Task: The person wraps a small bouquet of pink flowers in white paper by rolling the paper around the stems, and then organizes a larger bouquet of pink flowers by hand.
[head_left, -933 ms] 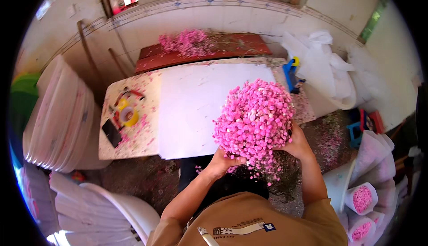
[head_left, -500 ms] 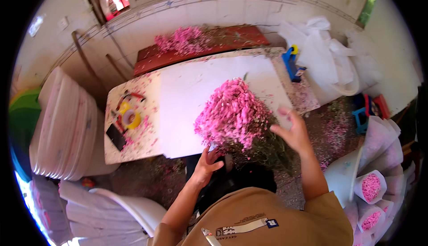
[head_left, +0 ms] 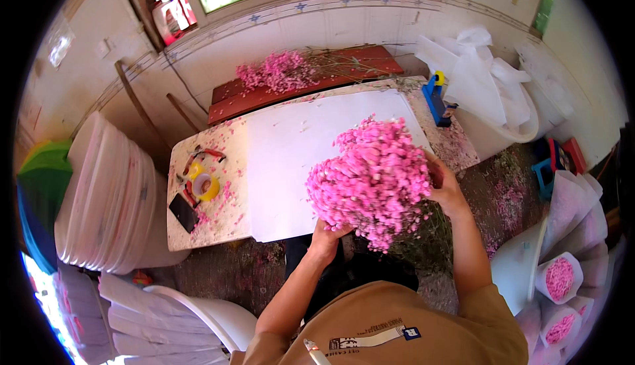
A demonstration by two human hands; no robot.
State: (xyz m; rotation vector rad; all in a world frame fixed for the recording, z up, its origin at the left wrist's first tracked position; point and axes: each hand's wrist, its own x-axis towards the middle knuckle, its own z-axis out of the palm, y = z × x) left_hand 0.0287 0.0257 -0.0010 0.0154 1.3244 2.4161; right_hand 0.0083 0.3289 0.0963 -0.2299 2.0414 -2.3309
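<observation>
Bunch of pink flowers (head_left: 372,183) is held above the near edge of the surface (head_left: 218,216), heads up, over the white paper sheet (head_left: 297,153). Left hand (head_left: 326,238) is closed around the stems from below. Right hand (head_left: 448,189) cups the side of the bunch with fingers spread, shaping more than gripping; its fingertips are buried in blooms, so I can't tell for sure.

Risks:
- The whole bunch hangs on one fist. If it loosens, stems likely slide out and drop to the floor between surface and lap.
- Blooms shed easily: loose pink bits already cover surface and floor. Hard pressure from the right hand would probably strip more.
- The bunch leans to the person's right, and could fan apart if the cupping hand lifts.
- Tape rolls (head_left: 204,183) and blue dispenser (head_left: 436,97) sit well apart from the hands, so reaching for either leaves one hand on the bunch.
</observation>
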